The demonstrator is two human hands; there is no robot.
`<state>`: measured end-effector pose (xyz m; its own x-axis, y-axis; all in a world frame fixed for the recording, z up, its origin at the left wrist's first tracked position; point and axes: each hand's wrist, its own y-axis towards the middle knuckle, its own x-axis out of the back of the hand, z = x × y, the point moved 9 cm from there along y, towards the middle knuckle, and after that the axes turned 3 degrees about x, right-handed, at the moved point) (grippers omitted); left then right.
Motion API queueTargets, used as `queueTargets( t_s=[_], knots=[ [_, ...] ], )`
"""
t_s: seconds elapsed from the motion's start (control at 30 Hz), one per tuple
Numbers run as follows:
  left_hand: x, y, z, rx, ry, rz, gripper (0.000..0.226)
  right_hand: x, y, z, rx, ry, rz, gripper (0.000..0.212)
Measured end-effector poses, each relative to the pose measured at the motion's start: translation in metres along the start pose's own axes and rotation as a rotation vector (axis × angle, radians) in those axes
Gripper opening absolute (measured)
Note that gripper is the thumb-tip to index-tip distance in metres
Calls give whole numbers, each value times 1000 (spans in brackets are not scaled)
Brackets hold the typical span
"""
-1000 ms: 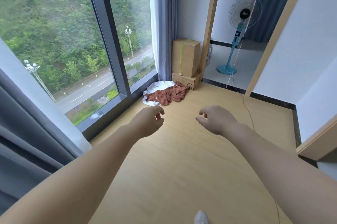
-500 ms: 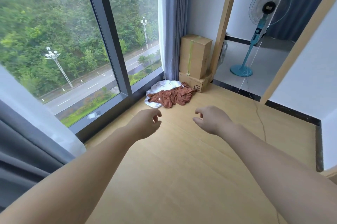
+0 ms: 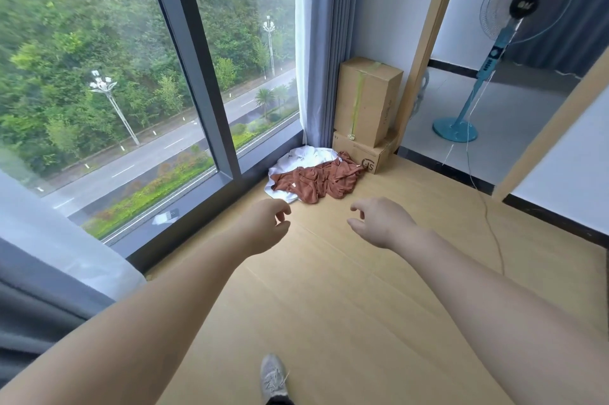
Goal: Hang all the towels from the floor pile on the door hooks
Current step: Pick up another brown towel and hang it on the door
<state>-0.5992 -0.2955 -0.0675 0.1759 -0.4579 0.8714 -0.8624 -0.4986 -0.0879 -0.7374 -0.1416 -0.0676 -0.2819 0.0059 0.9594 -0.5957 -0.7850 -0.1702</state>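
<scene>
A towel pile lies on the wooden floor in the corner by the window: a rust-brown towel crumpled on top of a white towel. Both my arms stretch forward toward it. My left hand hovers just short of the pile's near edge, fingers loosely curled, holding nothing. My right hand hangs level with it to the right, also loosely curled and empty. Neither hand touches the towels. No door hooks are in view.
Two stacked cardboard boxes stand right behind the pile against the wall. A big window with grey curtains runs along the left. Through the doorway stands a blue pedestal fan, its thin cord trailing over the floor. My shoe shows below.
I have walked closer to the corner, so the towel pile and boxes appear larger. Both hands stay outstretched and empty, now nearer the pile.
</scene>
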Motion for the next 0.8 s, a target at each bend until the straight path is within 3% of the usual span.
queueTargets(
  t_s=[0.47,0.8],
  knots=[
    [39,203,73,-60,77,83,24,4,195,8,-76,50,44,41],
    [0,316,61,-44,17,148,24,-7,289,-65,-104,68,122,41]
  ],
)
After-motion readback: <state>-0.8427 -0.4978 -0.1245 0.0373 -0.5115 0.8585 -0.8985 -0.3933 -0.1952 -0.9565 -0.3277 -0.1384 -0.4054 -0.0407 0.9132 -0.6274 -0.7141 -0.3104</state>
